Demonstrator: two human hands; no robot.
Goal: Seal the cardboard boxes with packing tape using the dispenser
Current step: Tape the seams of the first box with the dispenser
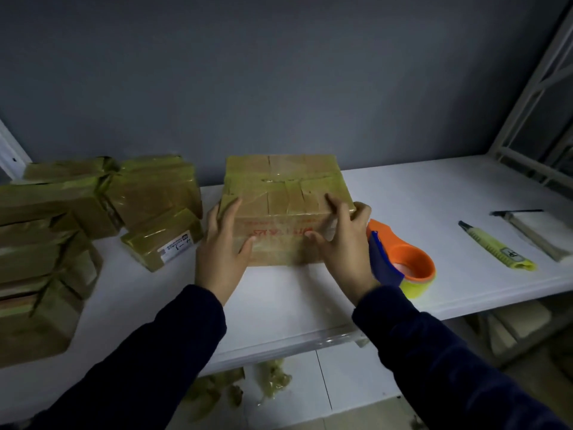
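A cardboard box (279, 193) wrapped in yellowish tape stands on the white table (434, 212), with red print on its front face. My left hand (221, 252) holds its near left corner, fingers up the side and thumb on the front. My right hand (344, 240) grips the near right corner, one finger on the top edge and the thumb on the front face. The orange and blue tape dispenser (406, 262), with a yellow tape roll, lies on the table just right of my right hand, and neither hand holds it.
Several taped boxes (102, 200) are stacked at the left. A yellow utility knife (496, 246) and a white folded item (539, 234) lie at the right. A white metal frame (527, 103) rises at the far right. Crumpled tape scraps (248, 386) lie on the floor below the table edge.
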